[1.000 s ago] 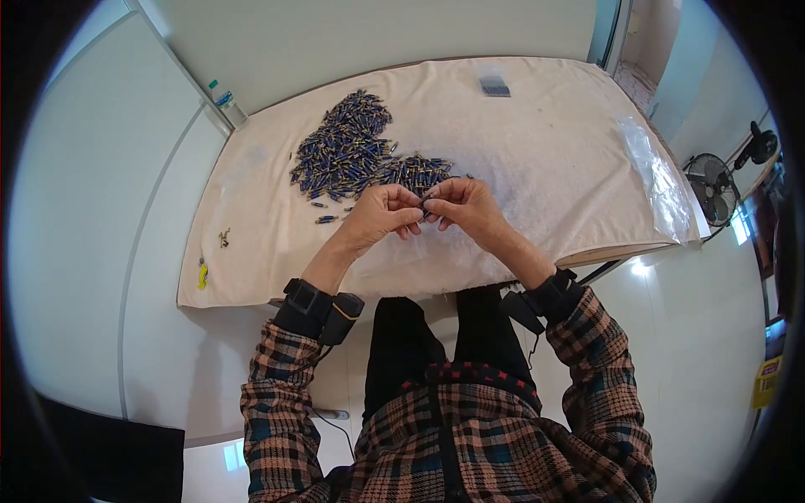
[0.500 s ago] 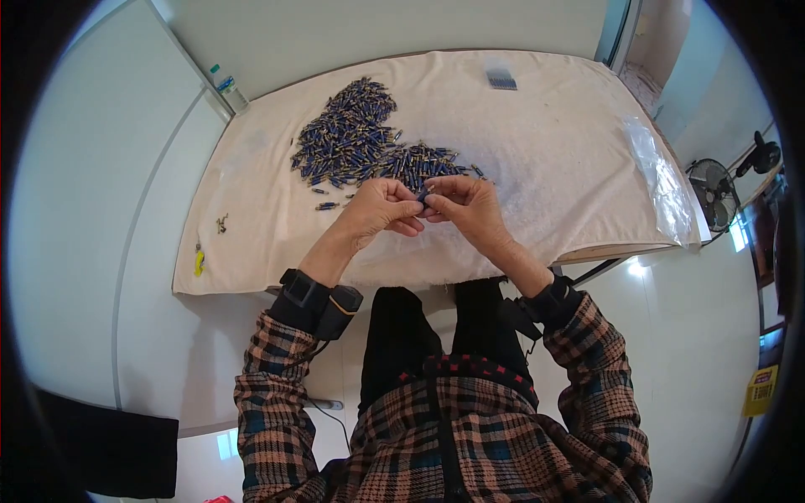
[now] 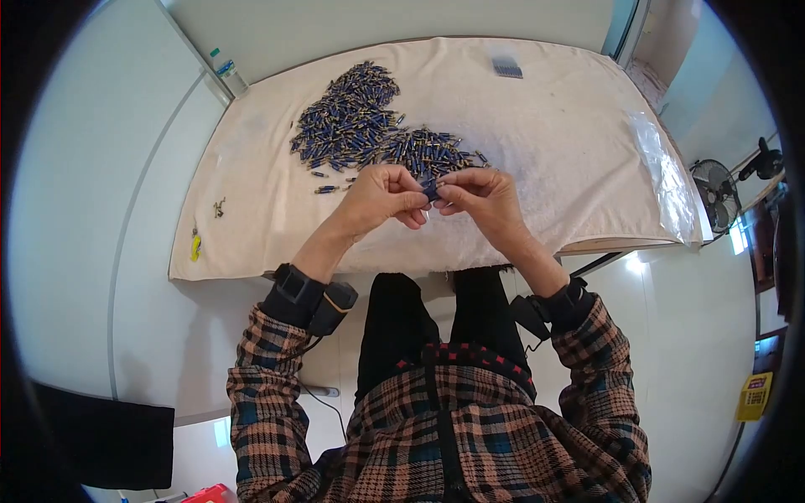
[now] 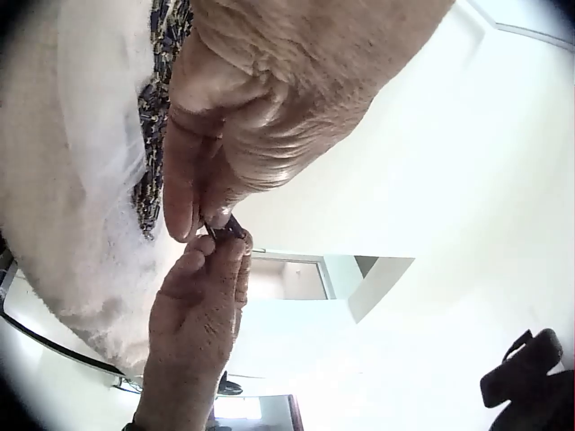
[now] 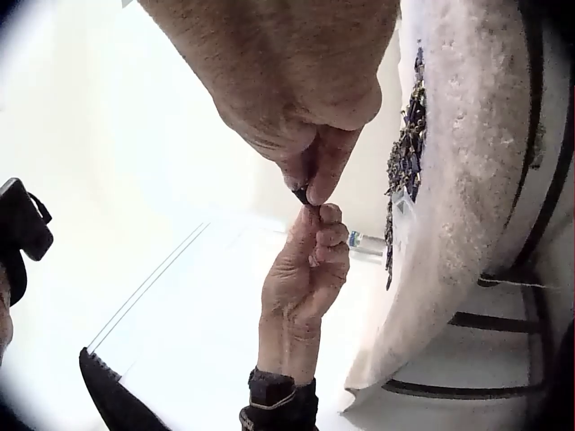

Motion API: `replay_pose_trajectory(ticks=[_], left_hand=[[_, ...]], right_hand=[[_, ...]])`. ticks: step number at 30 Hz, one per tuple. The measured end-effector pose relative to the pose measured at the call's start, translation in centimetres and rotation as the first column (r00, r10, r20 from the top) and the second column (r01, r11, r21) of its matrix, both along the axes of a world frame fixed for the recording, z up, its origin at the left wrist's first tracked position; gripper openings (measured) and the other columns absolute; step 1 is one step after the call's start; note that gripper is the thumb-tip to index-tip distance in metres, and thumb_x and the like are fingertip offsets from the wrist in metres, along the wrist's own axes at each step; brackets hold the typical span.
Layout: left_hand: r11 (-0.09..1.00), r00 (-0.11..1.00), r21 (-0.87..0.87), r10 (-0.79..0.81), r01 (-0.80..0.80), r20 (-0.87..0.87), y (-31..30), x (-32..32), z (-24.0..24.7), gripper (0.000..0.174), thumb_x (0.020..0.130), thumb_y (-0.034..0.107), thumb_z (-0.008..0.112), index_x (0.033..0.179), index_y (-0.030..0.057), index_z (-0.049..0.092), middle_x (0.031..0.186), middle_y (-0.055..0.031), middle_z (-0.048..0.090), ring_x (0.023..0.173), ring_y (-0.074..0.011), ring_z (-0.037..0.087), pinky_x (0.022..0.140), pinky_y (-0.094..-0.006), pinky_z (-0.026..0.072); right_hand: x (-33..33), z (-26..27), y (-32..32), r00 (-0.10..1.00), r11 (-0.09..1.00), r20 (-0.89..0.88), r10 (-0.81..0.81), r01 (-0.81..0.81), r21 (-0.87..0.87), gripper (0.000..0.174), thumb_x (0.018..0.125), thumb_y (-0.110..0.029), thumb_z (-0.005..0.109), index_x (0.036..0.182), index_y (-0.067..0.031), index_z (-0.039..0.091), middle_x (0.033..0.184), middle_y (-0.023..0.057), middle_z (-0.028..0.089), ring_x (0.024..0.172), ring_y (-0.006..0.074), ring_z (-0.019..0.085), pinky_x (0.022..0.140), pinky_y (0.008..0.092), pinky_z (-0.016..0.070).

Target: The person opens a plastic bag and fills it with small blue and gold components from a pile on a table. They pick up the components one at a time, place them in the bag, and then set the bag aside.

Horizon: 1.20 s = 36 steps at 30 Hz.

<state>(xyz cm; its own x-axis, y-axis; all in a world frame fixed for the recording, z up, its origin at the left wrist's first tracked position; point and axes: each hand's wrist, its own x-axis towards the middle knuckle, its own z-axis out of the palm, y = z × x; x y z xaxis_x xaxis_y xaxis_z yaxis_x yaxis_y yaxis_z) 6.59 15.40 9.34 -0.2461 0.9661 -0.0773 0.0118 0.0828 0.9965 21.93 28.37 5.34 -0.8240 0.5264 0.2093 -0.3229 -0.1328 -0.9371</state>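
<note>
Both hands meet just in front of a heap of small dark blue pieces with brass-coloured ends (image 3: 348, 117). Between thumb and fingers the left hand (image 3: 377, 201) pinches a small dark piece (image 3: 431, 192). The right hand (image 3: 486, 205) pinches the same piece from the other side. In the left wrist view, the dark piece (image 4: 226, 228) shows between the fingertips of the left hand (image 4: 269, 99) and the right hand (image 4: 193, 314). The fingers partly hide it in the right wrist view, where its dark tip (image 5: 301, 194) shows.
A pale cloth (image 3: 579, 176) covers the table. On it lie a row of dark pieces in clear plastic (image 3: 507, 69), a clear plastic bag (image 3: 665, 176), a yellow item (image 3: 195, 246) and small brass bits (image 3: 219, 208). A bottle (image 3: 228, 74) stands at the back left; a fan (image 3: 714, 194) is right.
The table and heap sit higher in the head view. Both hands still pinch the small piece, with the fingers shifted slightly; a red item has come into view at the bottom left.
</note>
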Motion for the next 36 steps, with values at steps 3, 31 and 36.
replay_pose_trajectory(ticks=[3,31,36], left_hand=[[0.996,0.999,0.086,0.019,-0.016,-0.028,-0.8,0.6,-1.2,0.01,0.083,0.002,0.068,0.082,-0.0036,0.06,0.073,-0.0127,0.067,0.062,-0.0166,0.067,0.051,-0.0251,0.0552],[0.871,0.551,0.38,0.491,-0.311,-0.675,-5.9,-0.7,-7.8,0.02,0.082,-0.003,0.062,0.101,0.0016,0.063,0.106,-0.01,0.06,0.091,-0.0188,0.061,0.075,-0.0274,0.0507],[0.872,0.621,0.357,0.488,-0.334,-0.613,-5.9,-0.7,-7.6,0.021,0.08,-0.004,0.063,0.1,0.002,0.063,0.105,-0.0109,0.059,0.091,-0.0214,0.06,0.077,-0.0286,0.0514]], right_hand=[[0.6,-0.3,-0.9,1.0,0.997,0.017,-0.024,0.023,0.077,0.012,0.085,0.002,0.065,0.096,0.0035,0.066,0.086,0.0082,0.068,0.074,0.016,0.068,0.065,0.0259,0.0596],[-0.9,-2.6,1.7,0.955,0.997,0.292,-0.056,0.07,-0.037,0.01,0.084,-0.002,0.067,0.09,0.0058,0.067,0.08,0.01,0.068,0.066,0.0134,0.066,0.059,0.0233,0.0567],[-1.6,-2.1,1.6,0.929,0.999,0.369,-0.013,0.027,-0.03,0.011,0.085,-0.004,0.067,0.092,0.0048,0.067,0.081,0.0099,0.068,0.068,0.0141,0.067,0.06,0.0236,0.0577]])
